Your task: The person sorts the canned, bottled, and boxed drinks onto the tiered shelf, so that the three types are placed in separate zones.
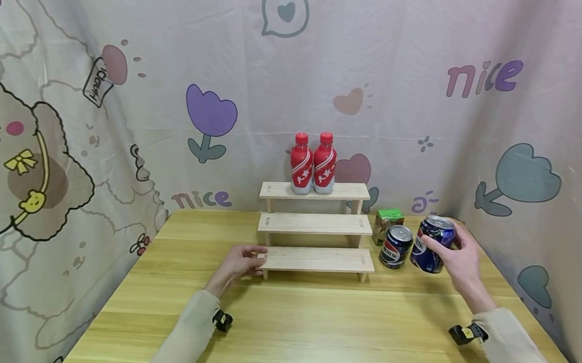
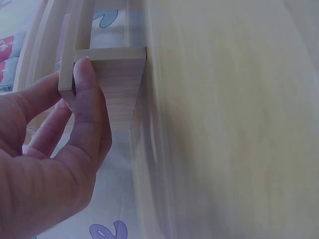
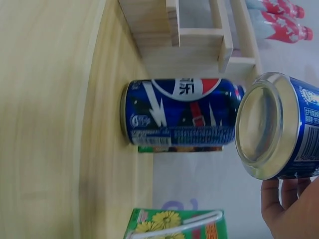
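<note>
My right hand (image 1: 464,261) grips a blue soda can (image 1: 429,251), thumb across its front. The can is tilted and lifted, with its silver base facing the camera in the right wrist view. A second blue can (image 1: 395,248) stands upright on the table just left of it. My left hand (image 1: 237,266) pinches the left end of the lowest board of a three-tier wooden shelf (image 1: 319,260), fingers and thumb at its edge in the left wrist view. Two red bottles (image 1: 301,162) with red caps stand side by side on the top tier.
Behind the standing can is a green-topped drink carton (image 1: 390,215). A green carton with a white straw (image 3: 177,225) shows low in the right wrist view. The shelf stands near the back of the wooden table (image 1: 297,333), before a printed cloth backdrop (image 1: 392,47).
</note>
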A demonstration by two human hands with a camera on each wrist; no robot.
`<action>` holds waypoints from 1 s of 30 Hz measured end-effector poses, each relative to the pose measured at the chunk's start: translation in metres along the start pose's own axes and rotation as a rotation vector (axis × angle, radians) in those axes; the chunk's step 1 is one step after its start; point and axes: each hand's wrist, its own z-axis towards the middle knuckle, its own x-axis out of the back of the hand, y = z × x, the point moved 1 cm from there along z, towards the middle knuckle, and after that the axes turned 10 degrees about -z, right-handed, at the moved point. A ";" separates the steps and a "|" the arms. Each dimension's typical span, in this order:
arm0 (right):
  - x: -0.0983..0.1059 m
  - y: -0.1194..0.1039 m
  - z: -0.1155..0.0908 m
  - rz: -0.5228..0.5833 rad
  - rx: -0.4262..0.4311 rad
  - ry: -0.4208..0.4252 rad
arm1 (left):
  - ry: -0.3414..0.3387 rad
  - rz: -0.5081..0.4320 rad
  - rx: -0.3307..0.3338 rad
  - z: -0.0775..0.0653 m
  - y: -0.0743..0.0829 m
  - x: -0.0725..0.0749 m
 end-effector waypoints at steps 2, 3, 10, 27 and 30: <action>-0.002 -0.003 -0.001 0.003 0.002 -0.006 | 0.001 -0.001 -0.002 -0.001 0.000 0.000; -0.003 -0.005 -0.001 0.009 0.003 -0.010 | 0.002 -0.001 -0.004 -0.001 0.000 -0.001; -0.012 -0.016 -0.001 0.032 0.061 -0.027 | 0.016 0.001 -0.008 -0.002 0.000 -0.001; -0.037 -0.043 -0.006 -0.019 0.092 -0.114 | 0.006 -0.004 -0.012 0.000 -0.002 -0.001; -0.043 -0.049 -0.006 0.002 0.102 -0.150 | 0.008 -0.013 -0.013 0.001 -0.002 -0.001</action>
